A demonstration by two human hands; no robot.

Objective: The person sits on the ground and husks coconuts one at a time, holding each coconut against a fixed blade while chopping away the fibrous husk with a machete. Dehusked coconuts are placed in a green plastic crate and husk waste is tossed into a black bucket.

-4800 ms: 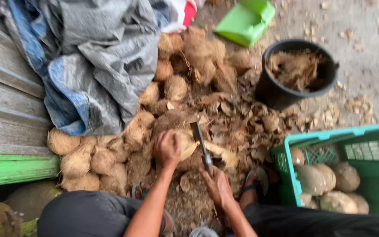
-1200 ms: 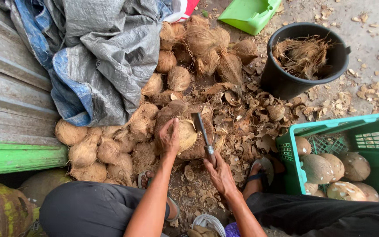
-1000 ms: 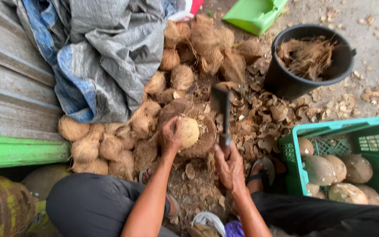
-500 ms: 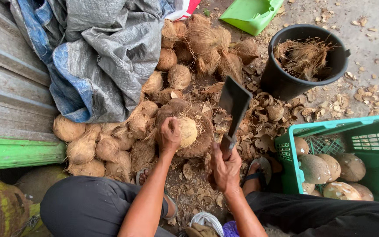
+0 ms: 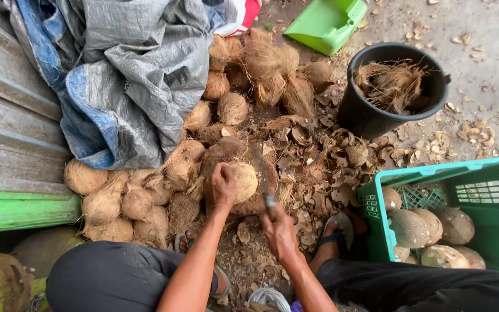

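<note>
My left hand (image 5: 222,186) grips a pale, partly peeled coconut (image 5: 242,180) and holds it down on a brown chopping block (image 5: 256,202) between my knees. My right hand (image 5: 278,226) is shut on the handle of a cleaver (image 5: 267,184). Its blade is blurred and sits low, at the right side of the coconut. Brown husk chips (image 5: 319,167) litter the ground around the block.
A heap of unpeeled brown coconuts (image 5: 128,199) lies at the left and runs up to the back. A grey-blue tarp (image 5: 122,75) covers the far left. A black bucket (image 5: 371,115) holds husk fibre. A green crate (image 5: 486,202) at right holds peeled coconuts. A green dustpan (image 5: 324,23) lies behind.
The cleaver was raised high half a second ago. Now my right hand has swung it down onto the coconut. My left hand has kept its hold on the coconut.
</note>
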